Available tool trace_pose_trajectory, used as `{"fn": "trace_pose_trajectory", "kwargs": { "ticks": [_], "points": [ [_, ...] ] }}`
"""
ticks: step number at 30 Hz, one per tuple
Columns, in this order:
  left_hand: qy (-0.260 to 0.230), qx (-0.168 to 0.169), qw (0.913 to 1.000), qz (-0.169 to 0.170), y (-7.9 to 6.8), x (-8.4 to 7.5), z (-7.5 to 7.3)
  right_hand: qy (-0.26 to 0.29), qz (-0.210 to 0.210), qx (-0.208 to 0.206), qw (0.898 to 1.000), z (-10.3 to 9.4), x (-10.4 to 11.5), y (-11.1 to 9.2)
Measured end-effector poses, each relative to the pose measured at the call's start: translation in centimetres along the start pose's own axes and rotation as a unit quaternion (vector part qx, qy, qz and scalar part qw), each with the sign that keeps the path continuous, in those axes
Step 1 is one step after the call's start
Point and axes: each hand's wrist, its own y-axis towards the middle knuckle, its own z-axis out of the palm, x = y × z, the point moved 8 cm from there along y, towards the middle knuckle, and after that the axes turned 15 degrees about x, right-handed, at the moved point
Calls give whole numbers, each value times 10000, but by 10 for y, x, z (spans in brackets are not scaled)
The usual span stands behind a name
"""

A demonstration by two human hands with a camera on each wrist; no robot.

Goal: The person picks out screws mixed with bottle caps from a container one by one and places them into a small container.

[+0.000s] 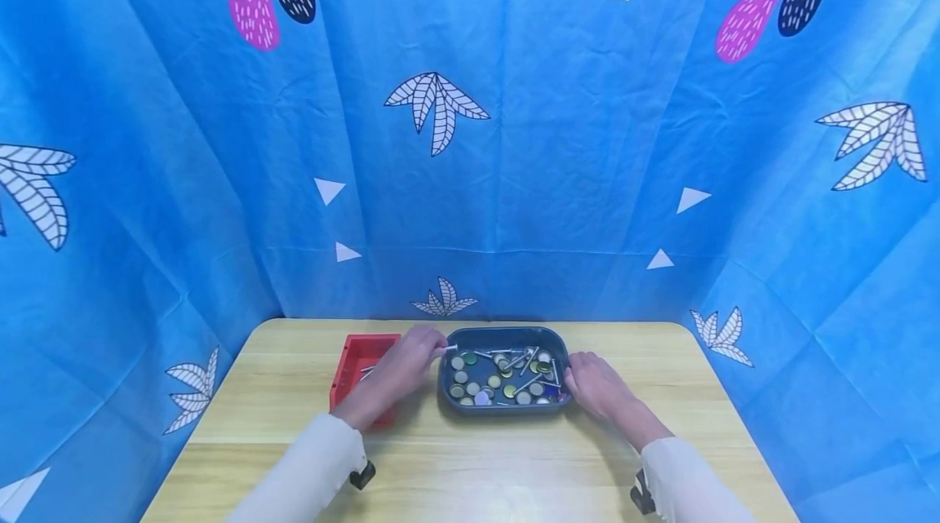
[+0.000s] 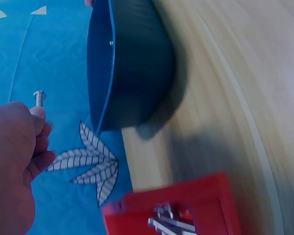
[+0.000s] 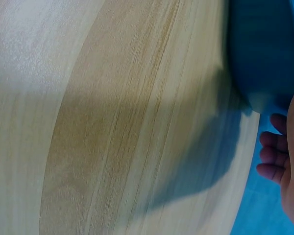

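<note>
My left hand [image 1: 413, 360] pinches a silver bolt [image 1: 451, 347] between thumb and fingers, near the left rim of a dark grey tray [image 1: 507, 409]. In the left wrist view, the bolt's head [image 2: 39, 95] sticks up from the fingertips. Several bottle caps [image 1: 509, 392] and loose bolts [image 1: 527, 383] lie mixed inside the tray. On the tray's right end, my right hand [image 1: 596, 384] holds the rim; the right wrist view shows its curled fingers [image 3: 272, 154] beside the tray's end, with the thumb hidden.
A red box [image 1: 345, 368] stands left of the tray, partly behind my left forearm, with several bolts [image 2: 171, 225] in it. Both stand on a light wooden table [image 1: 470, 466]. Blue patterned cloth [image 1: 573, 180] hangs behind the table and along both sides.
</note>
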Motion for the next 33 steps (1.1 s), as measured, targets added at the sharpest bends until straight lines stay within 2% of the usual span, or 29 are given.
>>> {"fn": "trace_pose_trajectory", "kwargs": {
  "ticks": [4,12,16,20,26,33],
  "points": [
    [6,-113,9998,-184,-12,14,-6,8,35,47,10000,1,-1,0],
    [-139,-87,9970,-751,-31,44,-11,-7,47,34,10000,3,-3,2],
    [-90,-350,9966,-735,-37,56,-16,16,56,11,10000,4,-4,3],
    [302,-690,9948,-692,-43,66,-18,58,79,30,9999,5,-4,3],
    [362,-895,9891,-1111,-51,84,-11,108,71,15,9999,4,-5,2],
    [288,-888,9820,-1644,-58,99,0,88,60,-16,9999,4,-4,3]
  ]
}}
